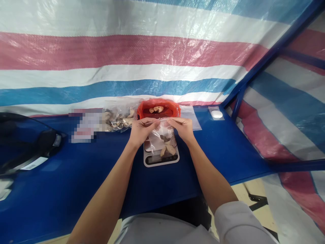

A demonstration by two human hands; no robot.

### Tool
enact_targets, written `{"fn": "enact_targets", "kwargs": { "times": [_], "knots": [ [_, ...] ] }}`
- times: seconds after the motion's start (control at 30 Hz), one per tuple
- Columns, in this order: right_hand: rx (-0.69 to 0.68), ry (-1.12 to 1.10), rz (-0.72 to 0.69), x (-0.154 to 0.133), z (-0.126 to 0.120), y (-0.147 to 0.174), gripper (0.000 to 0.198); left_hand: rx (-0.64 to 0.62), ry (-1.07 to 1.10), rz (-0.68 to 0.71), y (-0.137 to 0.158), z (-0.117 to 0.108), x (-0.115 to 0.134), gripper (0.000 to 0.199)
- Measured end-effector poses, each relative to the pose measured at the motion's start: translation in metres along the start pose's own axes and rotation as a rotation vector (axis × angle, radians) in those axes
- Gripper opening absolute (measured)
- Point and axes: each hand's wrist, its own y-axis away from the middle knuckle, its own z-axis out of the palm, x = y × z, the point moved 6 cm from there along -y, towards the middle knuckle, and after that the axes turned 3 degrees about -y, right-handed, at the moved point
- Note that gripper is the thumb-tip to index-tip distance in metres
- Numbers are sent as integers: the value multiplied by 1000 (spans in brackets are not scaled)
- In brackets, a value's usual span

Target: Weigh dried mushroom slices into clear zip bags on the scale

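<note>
My left hand (142,130) and my right hand (183,128) pinch the top edge of a clear plastic bag (156,144) between thumbs and fingers. Several pale, dried slices (169,149) with darker pieces among them lie in the bottom of the bag. Below the bag is a white kitchen scale (162,164), its display partly covered by the plastic. Just beyond my hands stands a red plastic bag (175,107), its mouth wide, with more pale slices (156,109) inside. I cannot make out the bag's seal between my fingertips.
Clear bags of dried pieces (119,120) lie left of the red bag, beside a blurred label. A white oval object (216,114) in a small clear bag sits at the right on the blue table (218,149). Black headgear (48,142) rests at the left. Striped sheeting (127,51) hangs behind.
</note>
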Motion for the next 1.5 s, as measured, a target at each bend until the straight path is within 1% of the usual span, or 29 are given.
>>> {"fn": "enact_targets", "kwargs": {
  "times": [0.13,0.37,0.6,0.67,0.87,1.0,1.1,1.27,1.37,1.5],
  "knots": [
    [3,-10,-10,0,1,1,22,-18,5,-6,-5,3,0,36],
    [19,-37,30,3,-2,-3,31,-36,-95,58,-14,2,6,29],
    [2,7,11,2,-2,-2,32,-97,-137,92,-20,9,15,35],
    [6,26,15,3,-1,-2,33,-97,-140,96,-20,11,16,36],
    [11,49,-1,2,-1,-2,31,-73,-149,90,-18,10,12,37],
    [48,29,-8,-2,-3,-2,31,-68,-118,40,-17,6,7,38],
    [70,11,14,-1,-3,-3,35,-64,-91,19,-16,3,4,36],
    [39,20,60,7,1,-3,39,-91,-80,11,-14,4,1,33],
    [24,16,79,9,0,-3,39,-76,-53,-6,-14,2,-1,33],
    [46,3,82,10,-2,-4,40,-48,-30,-20,-13,-5,-3,32]
  ]
}}
